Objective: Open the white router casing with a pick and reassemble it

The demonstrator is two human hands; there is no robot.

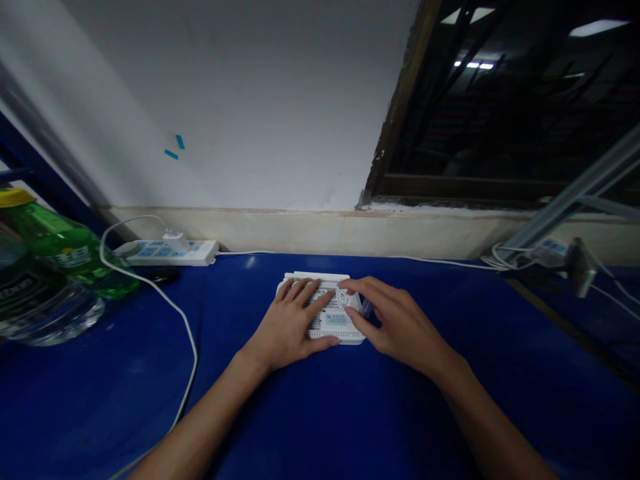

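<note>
the blue-covered bench (320,413) spreads beneath both hands. a green plastic bottle (70,247) sits well to the left of the left hand (287,327), and a white power strip (203,253) lies beyond that hand, also to its left. the white perforated plastic panel (345,333) lies flat on the bench, under the left hand, whose fingers fan across it with the thumb by the near edge. the right hand (403,327) curves at the panel's right end, thumb and forefinger apart; whether they grip anything i cannot tell. the panel looks light, stiff and rather smooth, best held by opposite edges. its pale blue label (337,319) shows between the hands.
</note>
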